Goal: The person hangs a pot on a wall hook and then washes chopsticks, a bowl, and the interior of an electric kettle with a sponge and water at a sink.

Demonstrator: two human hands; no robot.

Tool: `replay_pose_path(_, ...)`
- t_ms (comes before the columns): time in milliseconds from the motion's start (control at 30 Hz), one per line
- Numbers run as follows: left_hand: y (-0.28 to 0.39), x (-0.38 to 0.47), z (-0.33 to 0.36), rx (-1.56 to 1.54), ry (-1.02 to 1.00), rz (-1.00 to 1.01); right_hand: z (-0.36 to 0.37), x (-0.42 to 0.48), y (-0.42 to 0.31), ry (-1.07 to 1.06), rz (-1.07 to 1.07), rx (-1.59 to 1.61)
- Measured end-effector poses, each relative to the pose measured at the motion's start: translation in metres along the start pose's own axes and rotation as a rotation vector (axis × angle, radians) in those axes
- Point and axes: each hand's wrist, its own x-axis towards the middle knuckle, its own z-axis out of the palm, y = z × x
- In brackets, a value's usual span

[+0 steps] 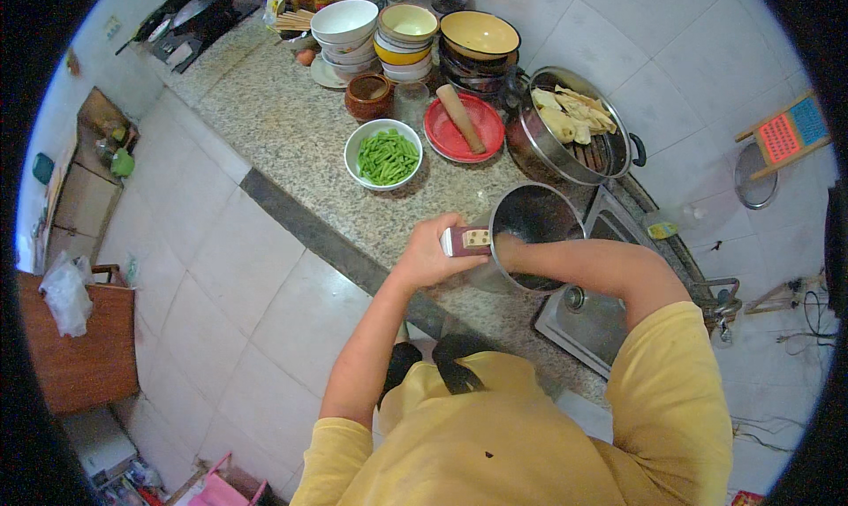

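Observation:
My left hand (423, 254) grips the dark red handle (469, 240) of a deep metal pot (538, 204) at the counter's edge. The pot tilts so that its dark inside shows. My right forearm crosses the rim, and my right hand (511, 253) is down inside the pot; its fingers are hidden. Just beyond the pot, a white bowl (350, 153) holds cut green beans (389, 158). Beside it a red plate (440, 128) carries a wooden pestle (460, 118).
A steamer pot (553, 158) with pale pieces (575, 112) on its rack stands beyond. Stacked bowls (344, 24), a brown clay pot (368, 97) and a glass (412, 102) line the back. The sink (586, 330) and faucet (722, 301) are at right, under my right arm.

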Motion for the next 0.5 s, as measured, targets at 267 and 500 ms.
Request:
replay_pose_path(267,0.003,-0.002,-0.004,-0.022,-0.075,-0.095,-0.035,0.014,0.004,-0.299,0.153,-0.381)
replay_pose_path(500,-0.062,-0.039,-0.021,0.150,-0.022,-0.043,-0.044,0.009,-0.007,-0.135,0.149,0.273)
